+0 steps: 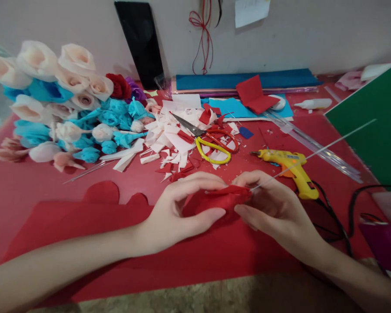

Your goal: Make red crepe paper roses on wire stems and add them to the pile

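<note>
Between my two hands is a red paper flower, its petals wrapped about one end of a thin pale wire stem. The stem slants up to the right, past my right hand. My left hand curves around the petals, thumb and fingers closed on the paper. My right hand pinches the flower's base, where the wire comes out. Beneath both hands lies a large sheet of red paper. Two rounded red petal pieces lie at its upper left edge.
Scissors with yellow and red handles rest on white and red paper scraps. A yellow glue gun with a black cord lies to the right. Finished paper flowers fill the left side. A green board leans at right.
</note>
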Demonstrator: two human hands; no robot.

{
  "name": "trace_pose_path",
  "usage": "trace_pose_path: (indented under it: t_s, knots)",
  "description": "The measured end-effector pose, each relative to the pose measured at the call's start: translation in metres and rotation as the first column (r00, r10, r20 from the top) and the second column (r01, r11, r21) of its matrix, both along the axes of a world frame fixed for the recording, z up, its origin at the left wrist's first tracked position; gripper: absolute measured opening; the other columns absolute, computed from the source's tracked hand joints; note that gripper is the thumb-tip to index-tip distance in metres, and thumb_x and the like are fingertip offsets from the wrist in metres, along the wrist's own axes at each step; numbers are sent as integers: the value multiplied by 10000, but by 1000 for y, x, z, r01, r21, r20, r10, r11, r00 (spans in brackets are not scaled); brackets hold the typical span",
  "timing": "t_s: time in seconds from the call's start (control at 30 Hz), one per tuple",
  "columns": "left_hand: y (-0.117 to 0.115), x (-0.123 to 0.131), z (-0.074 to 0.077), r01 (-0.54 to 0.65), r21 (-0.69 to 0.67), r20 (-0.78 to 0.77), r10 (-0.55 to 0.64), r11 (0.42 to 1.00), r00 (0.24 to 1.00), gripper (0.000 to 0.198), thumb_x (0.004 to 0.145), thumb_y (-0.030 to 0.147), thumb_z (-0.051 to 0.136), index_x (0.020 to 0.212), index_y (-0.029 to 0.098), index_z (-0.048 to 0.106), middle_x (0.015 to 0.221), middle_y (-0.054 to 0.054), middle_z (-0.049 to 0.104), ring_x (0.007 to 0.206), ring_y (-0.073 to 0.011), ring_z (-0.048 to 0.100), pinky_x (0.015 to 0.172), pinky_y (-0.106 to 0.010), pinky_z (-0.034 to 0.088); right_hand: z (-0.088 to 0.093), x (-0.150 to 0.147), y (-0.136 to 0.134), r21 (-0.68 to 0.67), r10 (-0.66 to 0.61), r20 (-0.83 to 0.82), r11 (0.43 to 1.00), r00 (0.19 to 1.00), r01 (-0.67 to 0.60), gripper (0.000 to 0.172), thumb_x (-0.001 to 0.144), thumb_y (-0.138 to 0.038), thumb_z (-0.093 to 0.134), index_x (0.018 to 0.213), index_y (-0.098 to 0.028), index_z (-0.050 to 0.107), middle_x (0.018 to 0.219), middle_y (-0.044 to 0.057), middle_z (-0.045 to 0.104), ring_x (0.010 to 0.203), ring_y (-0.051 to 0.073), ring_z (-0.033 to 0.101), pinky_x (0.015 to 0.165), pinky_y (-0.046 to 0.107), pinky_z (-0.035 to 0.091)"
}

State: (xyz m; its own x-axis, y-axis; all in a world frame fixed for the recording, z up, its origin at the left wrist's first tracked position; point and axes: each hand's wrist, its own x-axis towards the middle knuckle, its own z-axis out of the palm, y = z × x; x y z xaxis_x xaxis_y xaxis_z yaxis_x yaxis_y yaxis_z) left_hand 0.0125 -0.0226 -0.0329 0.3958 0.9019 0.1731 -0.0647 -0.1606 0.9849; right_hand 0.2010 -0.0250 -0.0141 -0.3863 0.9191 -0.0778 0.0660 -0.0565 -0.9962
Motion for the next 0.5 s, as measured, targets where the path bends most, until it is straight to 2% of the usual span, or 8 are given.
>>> trace_pose_path:
  t_s: [0.17, 0.33, 0.5]
  knots:
    - [0, 1, 2, -22, 180, -48, 31, 984, 998, 317, 725, 80, 643, 1023, 188, 627, 980, -59, 634, 952, -150, 573, 879, -277, 464, 0, -2, -2, 29, 0, -12, 1000, 1000, 0, 169, 778, -145, 608, 890, -210, 500, 744, -44, 521, 580, 33, 473, 473, 124, 382]
    - [3, 1, 7, -27, 406, -156, 99, 913, 983, 245, 712, 112, 666, 953, 147, 642, 915, -77, 671, 876, -157, 597, 876, -326, 446, 0, -3, -2, 100, -14, 24, 995, 1000, 12, 128, 777, -164, 599, 866, -196, 512, 827, -18, 538, 612, 42, 493, 495, 138, 403]
    - [4, 2, 8, -35, 448, -161, 118, 894, 980, 204, 720, 116, 659, 921, 141, 642, 889, -83, 682, 834, -160, 606, 829, -340, 458, -1, -4, -1, 152, -46, 67, 988, 997, 36, 105, 774, -194, 591, 852, -190, 520, 852, 5, 546, 648, 65, 514, 534, 161, 436]
